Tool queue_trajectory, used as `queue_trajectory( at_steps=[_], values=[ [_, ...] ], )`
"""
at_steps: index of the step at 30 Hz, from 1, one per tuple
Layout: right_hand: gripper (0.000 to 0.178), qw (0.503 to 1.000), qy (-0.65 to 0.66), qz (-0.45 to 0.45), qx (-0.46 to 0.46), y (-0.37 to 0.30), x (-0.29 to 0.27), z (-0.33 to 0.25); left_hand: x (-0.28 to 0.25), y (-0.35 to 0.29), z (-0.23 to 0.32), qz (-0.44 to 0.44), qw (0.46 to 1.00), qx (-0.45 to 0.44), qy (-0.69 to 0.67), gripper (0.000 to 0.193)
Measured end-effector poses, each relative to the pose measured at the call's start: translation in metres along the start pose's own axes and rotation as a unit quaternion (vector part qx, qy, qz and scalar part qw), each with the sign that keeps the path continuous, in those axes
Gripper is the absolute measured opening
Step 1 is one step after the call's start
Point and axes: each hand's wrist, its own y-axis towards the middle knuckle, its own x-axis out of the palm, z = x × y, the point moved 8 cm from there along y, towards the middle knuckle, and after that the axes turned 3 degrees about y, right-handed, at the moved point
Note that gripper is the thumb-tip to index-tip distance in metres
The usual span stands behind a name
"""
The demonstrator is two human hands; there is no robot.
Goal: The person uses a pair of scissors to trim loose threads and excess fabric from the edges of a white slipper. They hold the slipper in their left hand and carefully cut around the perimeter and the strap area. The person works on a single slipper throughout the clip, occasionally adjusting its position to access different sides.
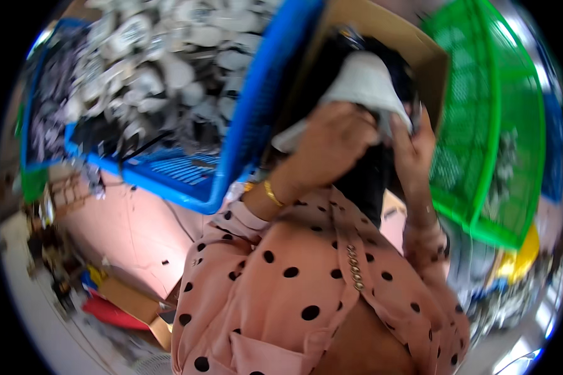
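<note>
Over an open cardboard box [350, 12], both my hands are on a white, roughly cone-shaped piece [366, 78] that looks stiff and stitched. My left hand [338, 140] is curled closed at its lower edge, the knuckles facing up. My right hand [413, 147] pinches the right-hand edge between thumb and fingers. Motion smears the fingertips, and what lies between the two hands is partly hidden. Black material [372, 194] hangs below and behind the hands. A pale flap [291, 137] sticks out to the left of my left hand.
On the left a blue plastic crate [231, 150] holds a heap of white, moulded-looking pieces [131, 37]. Another blue crate beyond it holds greyish-purple pieces [50, 94]. Green baskets [491, 112] stand close by my right hand. A cardboard box [128, 300] lies at lower left.
</note>
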Motion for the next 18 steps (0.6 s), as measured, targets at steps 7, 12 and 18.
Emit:
queue_trajectory(
  at_steps=[7, 12, 18],
  values=[
    [0.02, 0.971, 0.24, -0.007, 0.014, 0.005, -0.011, -0.032, -0.012, 0.006, 0.021, 0.13, 0.983, 0.107, 0.075, 0.014],
    [0.022, 0.933, 0.355, 0.002, 0.061, -0.003, -0.006, -0.026, -0.021, 0.003, 0.031, 0.138, 0.979, 0.123, 0.086, 0.017],
    [0.019, 0.939, 0.337, 0.004, 0.064, -0.007, -0.001, -0.029, -0.028, -0.006, 0.03, 0.123, 0.98, 0.13, 0.09, 0.019]
  ],
)
